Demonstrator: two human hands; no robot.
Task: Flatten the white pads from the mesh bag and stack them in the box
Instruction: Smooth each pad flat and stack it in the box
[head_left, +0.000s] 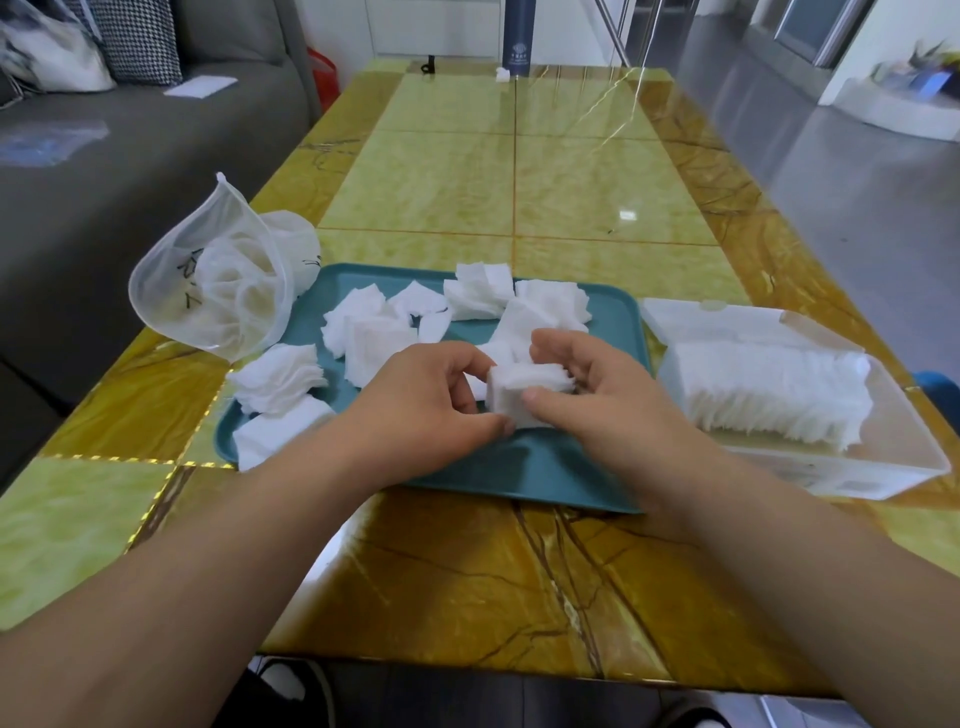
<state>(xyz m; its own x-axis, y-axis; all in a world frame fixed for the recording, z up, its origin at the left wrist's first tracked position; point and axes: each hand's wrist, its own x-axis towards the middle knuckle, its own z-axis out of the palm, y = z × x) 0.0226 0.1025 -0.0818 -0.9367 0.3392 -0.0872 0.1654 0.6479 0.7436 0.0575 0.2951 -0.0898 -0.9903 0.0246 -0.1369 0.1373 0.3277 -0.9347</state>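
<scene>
While both hands (421, 410) (602, 400) pinch a pad stack (524, 387), fingers (537, 399) cover its ends.

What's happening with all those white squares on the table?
A person is tidying white pads. The left hand and the right hand together pinch a small stack of pads over the teal tray, seemingly squaring it up. More crumpled pads lie loose on the tray, and the mesh bag beside it holds some too. The clear box on the right already has a long row of pads in it.
</scene>
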